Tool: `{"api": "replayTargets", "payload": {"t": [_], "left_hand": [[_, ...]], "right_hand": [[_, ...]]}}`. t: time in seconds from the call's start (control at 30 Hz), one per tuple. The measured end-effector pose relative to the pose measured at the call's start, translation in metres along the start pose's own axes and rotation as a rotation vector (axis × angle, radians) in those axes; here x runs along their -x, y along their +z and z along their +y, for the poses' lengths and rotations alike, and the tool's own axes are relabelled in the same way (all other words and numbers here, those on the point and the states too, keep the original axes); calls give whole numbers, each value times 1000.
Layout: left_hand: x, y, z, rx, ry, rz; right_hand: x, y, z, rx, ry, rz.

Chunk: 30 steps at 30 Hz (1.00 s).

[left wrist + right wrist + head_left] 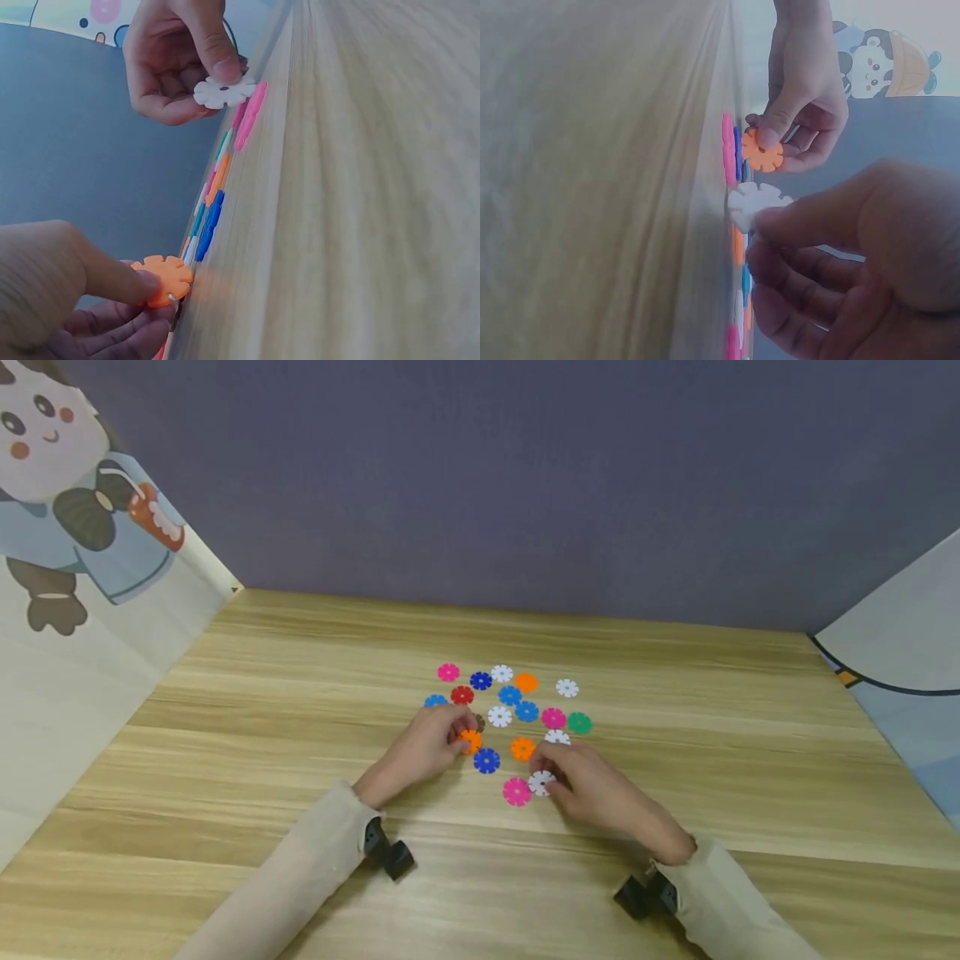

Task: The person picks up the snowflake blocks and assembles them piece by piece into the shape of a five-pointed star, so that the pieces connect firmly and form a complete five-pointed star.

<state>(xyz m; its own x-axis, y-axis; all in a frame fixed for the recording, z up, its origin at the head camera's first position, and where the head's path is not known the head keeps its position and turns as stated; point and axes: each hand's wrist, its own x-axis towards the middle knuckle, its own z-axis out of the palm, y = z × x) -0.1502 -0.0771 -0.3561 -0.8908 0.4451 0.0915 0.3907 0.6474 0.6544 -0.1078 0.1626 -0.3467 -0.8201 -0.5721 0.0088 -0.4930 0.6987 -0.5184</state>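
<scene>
My left hand (429,742) pinches an orange notched plastic disc (166,279) between thumb and fingers. A white notched disc (754,206) is pinched in my right hand (600,787). Both discs show upright, tilted faces in the wrist views, close over the table. Beside the white disc lies a pink disc (516,792). A dark blue disc (487,761) lies just right of the orange one, and a brown disc (481,723) is partly hidden behind the left fingers. Another orange disc (522,749) sits between the two hands.
Several more discs lie spread beyond the hands on the wooden table (300,693), among them a green disc (580,722), a red disc (462,695) and a white disc (567,687). A dark blue-grey panel (510,485) rises behind the table. Printed side panels (112,602) flank it.
</scene>
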Motion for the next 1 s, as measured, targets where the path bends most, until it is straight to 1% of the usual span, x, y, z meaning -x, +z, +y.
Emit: {"api": "replayTargets", "payload": {"t": [0.1,0.2,0.33,0.43,0.57,0.6,0.7,0.8,1.0], "left_hand": [[0,0,1,29,-18,5],[0,0,3,88,-31,14],[0,2,5,228,-63,32],[0,4,7,331,-82,40],[-1,7,10,458,-94,10],[-2,8,11,490,-108,0],[-2,8,15,570,-153,-8],[-2,8,18,615,-195,2],[-3,14,18,720,-226,16]], "right_hand": [[0,-1,1,-12,10,26],[-1,-2,1,-17,17,74],[-9,-3,1,-21,9,133],[-18,-2,-1,-38,-15,171],[-26,-1,-2,-63,-50,230],[-27,0,-2,-70,-57,242],[-29,-1,-3,-96,-57,269],[-30,-2,-6,-121,-48,284],[-32,-1,-8,-134,-56,303]]}}
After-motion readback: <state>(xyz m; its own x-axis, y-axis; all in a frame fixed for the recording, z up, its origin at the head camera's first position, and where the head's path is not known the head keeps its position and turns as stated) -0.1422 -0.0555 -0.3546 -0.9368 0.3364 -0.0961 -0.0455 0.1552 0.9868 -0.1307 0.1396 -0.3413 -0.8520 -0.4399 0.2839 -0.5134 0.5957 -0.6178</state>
